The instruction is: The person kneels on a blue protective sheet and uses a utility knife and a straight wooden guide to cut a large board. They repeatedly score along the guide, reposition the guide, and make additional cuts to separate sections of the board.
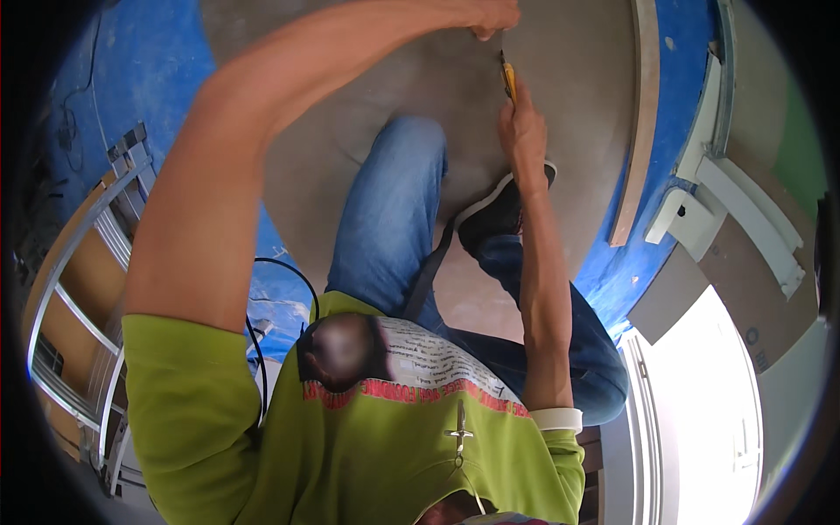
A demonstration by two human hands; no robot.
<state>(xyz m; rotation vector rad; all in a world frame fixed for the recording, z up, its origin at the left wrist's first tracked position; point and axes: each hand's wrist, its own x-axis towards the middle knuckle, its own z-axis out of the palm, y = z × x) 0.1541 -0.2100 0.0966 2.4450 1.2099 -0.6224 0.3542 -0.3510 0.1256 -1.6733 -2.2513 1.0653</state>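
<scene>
My right hand [525, 131] is wrapped round a yellow utility knife [509, 80], its dark tip pointing away from me. Just beyond that tip, at the top edge of the view, my left hand [494, 16] is closed with its fingers bent down. What it may be pinching is too small to make out. Under both hands spreads a large grey-brown board [569, 52]. My bent left knee, in blue jeans [385, 206], rests on or over this board, and a dark shoe [490, 214] is beside my right forearm.
Blue sheeting [166, 61] covers the floor around the board. A long wooden strip [643, 122] lies along the right. White and grey board offcuts [744, 192] are piled farther right, near a bright doorway [700, 402]. A metal ladder [79, 306] stands or lies at left. A black cable [293, 267] runs beside me.
</scene>
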